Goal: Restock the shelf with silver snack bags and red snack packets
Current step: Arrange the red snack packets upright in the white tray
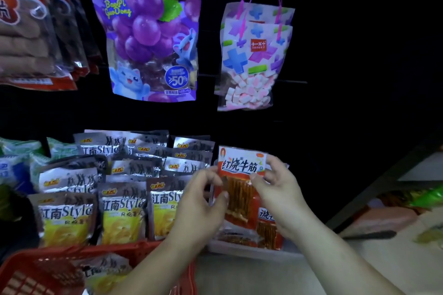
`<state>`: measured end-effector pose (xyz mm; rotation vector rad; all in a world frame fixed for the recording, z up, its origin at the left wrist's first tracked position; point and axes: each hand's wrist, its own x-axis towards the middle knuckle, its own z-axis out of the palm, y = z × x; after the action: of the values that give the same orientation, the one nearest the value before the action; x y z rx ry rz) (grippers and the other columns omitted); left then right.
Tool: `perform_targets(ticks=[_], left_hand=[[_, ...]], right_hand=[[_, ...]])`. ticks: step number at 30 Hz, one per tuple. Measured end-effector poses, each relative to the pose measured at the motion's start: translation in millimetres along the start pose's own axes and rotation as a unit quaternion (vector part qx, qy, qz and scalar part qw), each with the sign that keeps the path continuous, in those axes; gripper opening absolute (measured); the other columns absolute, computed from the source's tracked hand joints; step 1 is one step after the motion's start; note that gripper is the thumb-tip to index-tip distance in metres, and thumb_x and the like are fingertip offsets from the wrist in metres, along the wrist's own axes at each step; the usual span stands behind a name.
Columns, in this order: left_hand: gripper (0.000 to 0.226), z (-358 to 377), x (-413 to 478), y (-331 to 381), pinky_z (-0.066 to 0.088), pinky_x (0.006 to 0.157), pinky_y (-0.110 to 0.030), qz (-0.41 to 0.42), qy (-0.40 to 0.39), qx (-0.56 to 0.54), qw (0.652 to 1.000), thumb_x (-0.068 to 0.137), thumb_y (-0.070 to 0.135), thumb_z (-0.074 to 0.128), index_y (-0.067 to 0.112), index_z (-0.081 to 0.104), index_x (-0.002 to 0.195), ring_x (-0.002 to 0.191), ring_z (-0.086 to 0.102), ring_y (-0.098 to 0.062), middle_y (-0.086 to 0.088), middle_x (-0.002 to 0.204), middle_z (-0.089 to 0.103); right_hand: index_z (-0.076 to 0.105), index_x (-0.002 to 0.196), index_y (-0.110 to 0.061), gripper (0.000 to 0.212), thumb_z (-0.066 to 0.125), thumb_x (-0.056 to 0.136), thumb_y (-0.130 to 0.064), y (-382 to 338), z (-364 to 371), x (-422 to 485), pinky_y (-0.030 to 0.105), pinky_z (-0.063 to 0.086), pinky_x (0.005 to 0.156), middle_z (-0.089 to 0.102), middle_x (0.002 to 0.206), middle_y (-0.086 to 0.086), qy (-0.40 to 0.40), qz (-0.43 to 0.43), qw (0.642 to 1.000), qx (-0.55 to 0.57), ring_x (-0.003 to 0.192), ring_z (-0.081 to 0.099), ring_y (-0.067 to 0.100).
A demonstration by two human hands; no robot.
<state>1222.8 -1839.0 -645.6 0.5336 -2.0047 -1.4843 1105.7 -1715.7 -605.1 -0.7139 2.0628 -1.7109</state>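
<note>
Silver bags with black lettering and yellow crisps pictured below stand in overlapping rows on the shelf, leaning back. Another silver bag lies in the red basket. Just to their right, a red packet with a white header and brown sticks is held upright, pinched by the left hand and right hand, above more red packets lying flat.

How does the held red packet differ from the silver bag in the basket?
Colour: red snack packet is red with a white header; silver bag is silver and yellow.
Pose: red snack packet stands upright, pinched by left hand and right hand; silver bag lies in the red basket, untouched.
Both are snack packs.
</note>
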Motion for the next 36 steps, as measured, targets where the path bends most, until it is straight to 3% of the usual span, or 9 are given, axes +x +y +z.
perform_targets(ticks=[4, 9, 14, 20, 23, 26, 29, 33, 36], left_hand=[[0.028, 2, 22, -7, 0.055, 0.066, -0.030, -0.047, -0.008, -0.029, 0.998, 0.088, -0.002, 0.073, 0.021, 0.056, 0.089, 0.076, 0.062, -0.014, 0.003, 0.084, 0.063], [0.036, 7, 53, -19, 0.047, 0.065, -0.012, -0.034, -0.019, -0.002, 0.999, 0.089, -0.014, 0.063, 0.013, 0.049, 0.070, 0.057, 0.048, 0.002, 0.017, 0.059, 0.052], [0.037, 21, 90, -48, 0.047, 0.061, -0.024, 0.000, -0.002, 0.029, 1.000, 0.084, -0.014, 0.062, 0.018, 0.054, 0.066, 0.063, 0.050, -0.002, 0.003, 0.067, 0.057], [0.037, 20, 120, -130, 0.049, 0.077, -0.018, 0.012, -0.087, 0.144, 0.986, 0.089, 0.003, 0.068, 0.038, 0.059, 0.081, 0.090, 0.060, 0.002, 0.013, 0.096, 0.066], [0.021, 20, 116, -168, 0.053, 0.094, -0.033, 0.040, -0.138, 0.215, 0.966, 0.084, 0.019, 0.074, 0.039, 0.068, 0.088, 0.106, 0.060, -0.005, 0.020, 0.106, 0.066], [0.027, 23, 107, -182, 0.038, 0.108, -0.022, 0.089, -0.187, 0.265, 0.942, 0.073, 0.038, 0.084, 0.027, 0.077, 0.096, 0.119, 0.050, -0.005, 0.015, 0.113, 0.068], [0.043, 23, 102, -189, 0.038, 0.104, -0.018, 0.109, -0.221, 0.283, 0.927, 0.065, 0.058, 0.077, 0.026, 0.074, 0.094, 0.120, 0.046, -0.002, 0.016, 0.107, 0.067], [0.042, 19, 94, -190, 0.039, 0.076, -0.014, 0.097, -0.125, 0.271, 0.950, 0.065, 0.058, 0.082, 0.036, 0.051, 0.082, 0.096, 0.047, 0.001, 0.025, 0.092, 0.049], [0.060, 19, 89, -191, 0.045, 0.099, -0.023, 0.094, -0.207, 0.299, 0.927, 0.065, 0.054, 0.085, 0.033, 0.061, 0.117, 0.120, 0.045, -0.003, 0.020, 0.120, 0.056]], right_hand=[[0.066, 0.113, -0.028, 0.027, 0.062, 0.100, -0.005, 4, -6, 1, 0.030, 0.056, 0.080, 0.078, 0.103, -0.006, -0.038, 0.037, 0.998, 0.025, 0.099, 0.073, 0.015], [0.072, 0.085, -0.018, 0.015, 0.087, 0.082, -0.022, 7, -31, 33, 0.035, 0.056, 0.069, 0.073, 0.085, 0.010, -0.012, -0.031, 0.996, -0.084, 0.080, 0.071, 0.023], [0.072, 0.120, -0.030, 0.035, 0.082, 0.087, -0.028, 35, -9, 99, 0.029, 0.054, 0.086, 0.069, 0.102, -0.006, -0.084, -0.043, 0.948, -0.303, 0.094, 0.065, 0.008], [0.075, 0.118, -0.032, 0.021, 0.066, 0.100, -0.027, 109, 9, 143, 0.044, 0.058, 0.085, 0.074, 0.117, -0.005, -0.002, -0.137, 0.885, -0.446, 0.104, 0.068, 0.023], [0.077, 0.116, -0.026, 0.026, 0.075, 0.091, -0.016, 145, 15, 159, 0.046, 0.061, 0.079, 0.076, 0.112, 0.000, 0.000, -0.210, 0.836, -0.508, 0.101, 0.071, 0.031], [0.060, 0.141, -0.028, 0.046, 0.070, 0.097, -0.029, 171, 26, 164, 0.039, 0.051, 0.104, 0.063, 0.141, -0.001, -0.160, -0.021, 0.889, -0.428, 0.128, 0.060, 0.021], [0.050, 0.150, -0.026, 0.066, 0.078, 0.091, -0.024, 176, 13, 166, 0.027, 0.047, 0.104, 0.056, 0.145, -0.003, -0.263, 0.116, 0.913, -0.288, 0.126, 0.056, 0.011], [0.051, 0.148, -0.035, 0.058, 0.073, 0.094, -0.033, 192, -3, 152, 0.037, 0.041, 0.116, 0.049, 0.154, -0.009, -0.323, 0.085, 0.836, -0.435, 0.139, 0.048, 0.013], [0.052, 0.147, -0.035, 0.053, 0.064, 0.096, -0.022, 203, 10, 144, 0.042, 0.046, 0.107, 0.055, 0.147, -0.005, -0.299, -0.041, 0.762, -0.573, 0.135, 0.048, 0.021]])
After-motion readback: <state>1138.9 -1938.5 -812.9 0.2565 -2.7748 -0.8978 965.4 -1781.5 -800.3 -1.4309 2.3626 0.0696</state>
